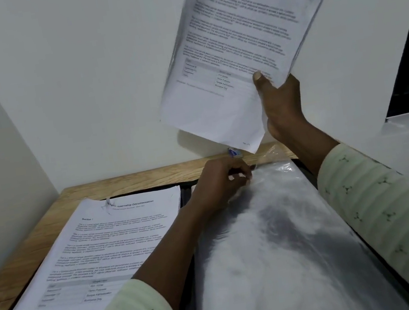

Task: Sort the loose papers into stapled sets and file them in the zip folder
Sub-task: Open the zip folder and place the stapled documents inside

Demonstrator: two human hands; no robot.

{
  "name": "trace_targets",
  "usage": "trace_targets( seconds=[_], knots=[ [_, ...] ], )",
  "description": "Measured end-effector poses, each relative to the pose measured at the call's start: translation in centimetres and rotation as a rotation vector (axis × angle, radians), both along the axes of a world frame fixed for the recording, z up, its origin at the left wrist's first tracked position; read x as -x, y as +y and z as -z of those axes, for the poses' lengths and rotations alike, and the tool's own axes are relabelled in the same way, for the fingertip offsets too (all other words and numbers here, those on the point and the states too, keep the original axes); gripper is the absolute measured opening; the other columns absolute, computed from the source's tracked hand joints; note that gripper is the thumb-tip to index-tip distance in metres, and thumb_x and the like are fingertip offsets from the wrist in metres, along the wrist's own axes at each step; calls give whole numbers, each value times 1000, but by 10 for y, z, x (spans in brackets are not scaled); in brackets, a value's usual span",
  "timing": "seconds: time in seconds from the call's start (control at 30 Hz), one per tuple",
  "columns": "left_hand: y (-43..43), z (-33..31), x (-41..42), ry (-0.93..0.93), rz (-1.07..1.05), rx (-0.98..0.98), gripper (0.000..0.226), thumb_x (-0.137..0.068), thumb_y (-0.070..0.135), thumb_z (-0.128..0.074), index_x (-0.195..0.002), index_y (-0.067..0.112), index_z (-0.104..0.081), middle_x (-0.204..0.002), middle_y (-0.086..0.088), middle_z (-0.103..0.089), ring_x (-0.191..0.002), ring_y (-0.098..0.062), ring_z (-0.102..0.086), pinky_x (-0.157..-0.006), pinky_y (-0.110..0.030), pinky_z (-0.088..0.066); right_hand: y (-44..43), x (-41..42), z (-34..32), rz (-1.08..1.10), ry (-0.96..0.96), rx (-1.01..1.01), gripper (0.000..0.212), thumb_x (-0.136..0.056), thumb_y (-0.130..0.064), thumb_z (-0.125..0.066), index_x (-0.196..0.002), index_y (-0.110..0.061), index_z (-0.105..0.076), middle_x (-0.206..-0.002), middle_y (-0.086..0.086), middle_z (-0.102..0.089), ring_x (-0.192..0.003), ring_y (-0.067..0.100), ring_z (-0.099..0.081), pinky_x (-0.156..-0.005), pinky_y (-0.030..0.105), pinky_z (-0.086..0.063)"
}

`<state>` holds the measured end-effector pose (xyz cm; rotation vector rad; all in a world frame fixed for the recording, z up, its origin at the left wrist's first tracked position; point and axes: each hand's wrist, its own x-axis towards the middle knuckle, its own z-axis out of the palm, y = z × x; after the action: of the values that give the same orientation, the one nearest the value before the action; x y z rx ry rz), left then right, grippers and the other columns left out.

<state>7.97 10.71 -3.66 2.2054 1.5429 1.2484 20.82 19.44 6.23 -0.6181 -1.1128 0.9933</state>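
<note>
White printed pages headed "Sample Education Transcript" point(233, 41) are held up against the wall, their lower edge gripped between the thumb and fingers of a person's right hand point(280, 104). Below, the left hand point(218, 182) curls its fingers at the top edge of a clear plastic sleeve point(279, 237) and appears to pinch it, though blur obscures the fingertips. The sleeve lies in an open black zip folder point(185, 198) on the wooden counter point(36, 237). A thick paper stack point(100, 253) rests to the left.
</note>
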Motion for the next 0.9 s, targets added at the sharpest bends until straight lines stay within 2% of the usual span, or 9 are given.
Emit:
trace_targets(
  seconds=[0.1,0.2,0.3,0.43,0.57,0.63,0.7,0.77,0.9],
  knots=[
    [2,2,0,16,19,-29,12,-81,-1,-72,-87,8,-78,-81,5,-71,-73,9,-62,-69,-7,-45,3,5,8,-48,-67,26,21,-91,-16,-67,-111,-22,-64,-110,-3,-71,-105,15,-67,-98,41,-54],
    [2,3,0,5,24,-23,14,-84,4,-72,-94,10,-79,-94,0,-77,-85,-2,-69,-80,-24,-55,6,6,15,-130,-107,95,16,-94,-12,-64,-108,-20,-65,-108,-3,-70,-103,17,-67,-95,41,-55],
    [0,4,2,-37,0,0,15,-84,7,-72,-96,13,-79,-91,2,-78,-82,-11,-72,-81,-34,-57,13,1,18,-209,-102,154,21,-93,-7,-64,-111,-17,-66,-109,0,-70,-105,20,-66,-97,42,-53],
    [-1,5,5,-176,15,51,15,-85,5,-69,-90,15,-79,-79,7,-75,-66,-5,-65,-68,-31,-54,22,-8,24,-236,-207,166,30,-90,-8,-66,-119,-15,-66,-118,3,-69,-110,24,-65,-100,45,-50],
    [-3,3,7,-306,27,86,8,-82,7,-77,-88,12,-79,-73,-7,-73,-65,-8,-59,-64,-26,-47,28,-29,26,-257,-259,151,32,-93,-3,-63,-124,-10,-63,-117,2,-68,-109,21,-65,-99,39,-51],
    [-3,2,10,-319,14,104,9,-78,9,-81,-86,12,-77,-65,-14,-66,-61,-9,-55,-61,-23,-43,34,-42,27,-286,-297,134,40,-91,-2,-65,-130,-6,-58,-122,4,-65,-109,19,-64,-99,35,-51],
    [-3,0,14,-309,-1,136,14,-74,12,-84,-86,13,-75,-59,-8,-59,-58,-6,-51,-60,-20,-40,37,-52,30,-308,-321,157,50,-87,-4,-67,-135,-4,-54,-126,4,-61,-106,16,-63,-95,28,-52],
    [-4,-3,22,-295,-9,182,21,-71,14,-88,-86,14,-74,-62,-2,-60,-58,-5,-51,-60,-18,-40,39,-56,32,-298,-350,167,49,-90,-1,-63,-138,-3,-51,-127,5,-60,-106,17,-61,-94,27,-51],
    [-8,-8,49,-278,-36,289,26,-73,5,-85,-92,10,-67,-69,-15,-68,-60,-8,-58,-60,-16,-43,43,-61,36,-295,-448,128,47,-91,1,-62,-137,-3,-51,-130,7,-59,-115,20,-58,-100,29,-48]
  ],
)
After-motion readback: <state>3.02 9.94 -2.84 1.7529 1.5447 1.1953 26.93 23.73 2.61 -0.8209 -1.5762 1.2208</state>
